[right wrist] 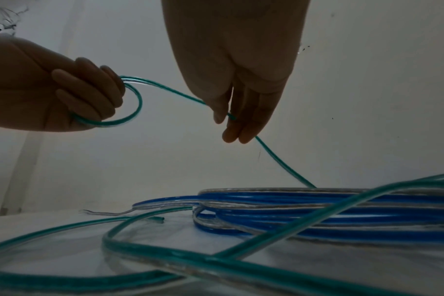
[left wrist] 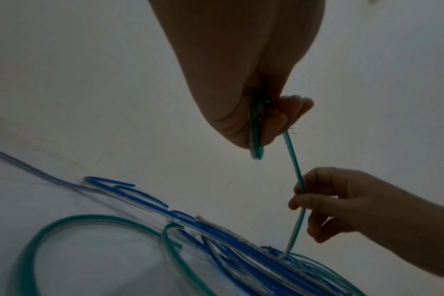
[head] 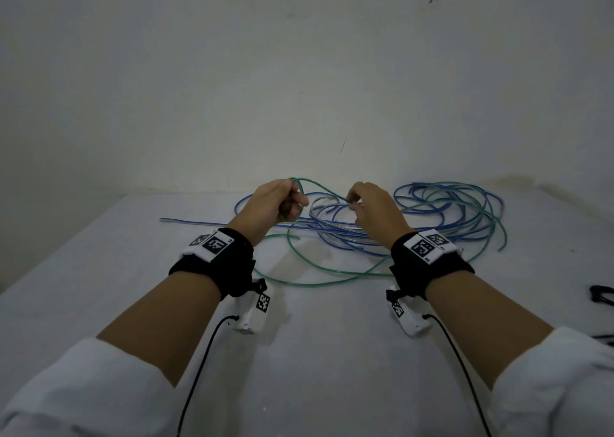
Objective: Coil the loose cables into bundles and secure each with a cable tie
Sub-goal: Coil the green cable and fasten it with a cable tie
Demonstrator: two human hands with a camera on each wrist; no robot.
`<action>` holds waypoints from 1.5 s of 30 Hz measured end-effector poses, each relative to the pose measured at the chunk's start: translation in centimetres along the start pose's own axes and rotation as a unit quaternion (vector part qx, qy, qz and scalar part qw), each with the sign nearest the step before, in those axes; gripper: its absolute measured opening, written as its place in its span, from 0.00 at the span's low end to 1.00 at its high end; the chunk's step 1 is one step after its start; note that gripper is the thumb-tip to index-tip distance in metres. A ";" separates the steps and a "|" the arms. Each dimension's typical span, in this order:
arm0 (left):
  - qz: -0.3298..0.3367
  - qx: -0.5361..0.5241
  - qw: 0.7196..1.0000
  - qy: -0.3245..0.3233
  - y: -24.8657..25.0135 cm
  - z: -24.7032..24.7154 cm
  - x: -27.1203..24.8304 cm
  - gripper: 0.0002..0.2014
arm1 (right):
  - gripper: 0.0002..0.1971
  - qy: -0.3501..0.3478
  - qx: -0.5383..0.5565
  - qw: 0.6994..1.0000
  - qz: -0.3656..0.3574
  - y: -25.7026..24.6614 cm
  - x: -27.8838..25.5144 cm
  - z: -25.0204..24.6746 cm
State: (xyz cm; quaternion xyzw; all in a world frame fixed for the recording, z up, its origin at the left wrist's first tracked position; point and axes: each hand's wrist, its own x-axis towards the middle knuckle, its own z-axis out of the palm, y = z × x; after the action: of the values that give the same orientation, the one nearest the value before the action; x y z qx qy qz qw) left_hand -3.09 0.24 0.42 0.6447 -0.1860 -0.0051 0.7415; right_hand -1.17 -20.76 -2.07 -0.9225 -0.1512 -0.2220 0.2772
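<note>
A long green cable (head: 319, 280) and a blue cable (head: 442, 204) lie tangled on the white table (head: 99, 270). My left hand (head: 279, 200) is raised above the table and grips a small loop of the green cable (right wrist: 129, 108) in curled fingers. A short span of green cable (left wrist: 295, 166) runs from it to my right hand (head: 368, 207), which pinches the cable between thumb and fingers (right wrist: 231, 128). From the right hand the green cable (right wrist: 282, 162) drops down into the pile of blue cable (right wrist: 342, 212).
A loose green end (head: 501, 247) lies at the right of the pile and a blue end (head: 166, 220) points left. Something black (head: 601, 293) lies at the table's right edge. A pale wall (head: 299, 71) stands right behind the table.
</note>
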 end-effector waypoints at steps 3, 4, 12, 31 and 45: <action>0.027 -0.021 0.999 -0.018 0.3 0.5 0.1 0.12 | 0.06 -0.060 0.035 0.997 -0.041 -1.0 -0.3 0.2; 0.036 -0.030 0.999 -0.022 0.3 0.7 0.1 0.11 | 0.07 -0.076 0.050 0.995 -0.048 -1.3 -0.4 0.3; 0.084 -0.075 0.991 0.079 -0.6 1.1 1.1 0.08 | 0.03 -0.109 0.063 0.992 0.030 -2.3 -0.7 -0.2; 0.118 0.380 0.916 -0.058 -2.7 0.1 0.7 0.09 | 0.02 0.001 -0.069 0.990 -0.127 -2.1 -0.3 -0.5; 0.031 0.244 0.965 -0.089 -2.0 0.4 0.4 0.15 | 0.12 -0.064 -0.121 0.985 -0.108 -2.0 -0.3 -0.5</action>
State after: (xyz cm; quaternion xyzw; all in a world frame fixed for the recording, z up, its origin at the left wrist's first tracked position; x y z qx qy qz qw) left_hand -2.39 -0.56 -1.40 0.7972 -0.2664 0.0062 0.5416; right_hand -2.37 -19.54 -0.96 -0.9399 -0.2392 -0.2075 0.1281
